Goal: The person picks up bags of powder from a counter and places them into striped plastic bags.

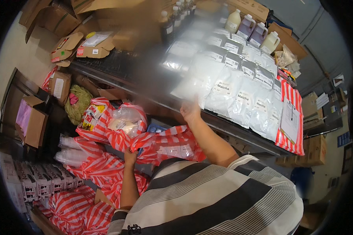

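My left hand (130,157) grips the gathered edge of a red-and-white striped plastic bag (167,135). Through its thin side show several labelled white pouches (176,149). At the table's near edge, my right hand (191,111) has its fingers closed at the lower edge of a white pouch (204,77). A blurred patch over the view partly hides those fingertips. Beside that pouch, more white labelled pouches (242,98) lie in overlapping rows on the dark table (120,69). Silver pouches with dark upper parts (232,60) lie behind them.
Jugs of liquid (247,26) and dark bottles (168,25) stand at the table's back. A clipboard (289,120) lies on striped plastic at right. Other striped bags (97,158) crowd the lower left, near stacked cartons (42,179). Opened cardboard boxes (95,47) sit on the table's left.
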### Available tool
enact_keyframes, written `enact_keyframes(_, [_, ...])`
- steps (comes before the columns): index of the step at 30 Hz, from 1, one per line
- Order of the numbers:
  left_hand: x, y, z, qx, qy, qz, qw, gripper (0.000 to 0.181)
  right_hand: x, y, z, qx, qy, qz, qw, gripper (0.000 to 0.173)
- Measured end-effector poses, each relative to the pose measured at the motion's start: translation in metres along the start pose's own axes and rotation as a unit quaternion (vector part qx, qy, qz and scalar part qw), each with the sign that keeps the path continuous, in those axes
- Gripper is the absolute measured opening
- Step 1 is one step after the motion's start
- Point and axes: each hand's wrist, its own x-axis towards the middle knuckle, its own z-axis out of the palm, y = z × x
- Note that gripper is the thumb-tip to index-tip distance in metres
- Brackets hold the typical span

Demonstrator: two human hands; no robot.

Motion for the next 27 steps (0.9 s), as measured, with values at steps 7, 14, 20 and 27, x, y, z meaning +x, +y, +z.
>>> enact_keyframes(7, [0.007,-0.028,-0.012,-0.021,-0.039,0.06,0.997,0.043,-0.028,0.001,0.012,-0.121,0.032,-0.252,0.96,0.038])
enact_keyframes(14, [0.011,-0.015,-0.007,-0.009,-0.048,0.09,0.995,0.056,-0.12,-0.077,0.032,-0.266,-0.049,-0.386,0.882,0.028])
enact_keyframes(20, [0.006,0.007,-0.003,-0.004,-0.038,0.03,0.999,0.061,-0.165,-0.129,0.051,-0.22,-0.169,-0.285,0.918,0.021])
enact_keyframes(27, [0.004,-0.004,0.002,-0.044,-0.001,0.065,0.997,0.062,-0.055,-0.108,0.08,-0.217,-0.068,-0.209,0.951,0.019])
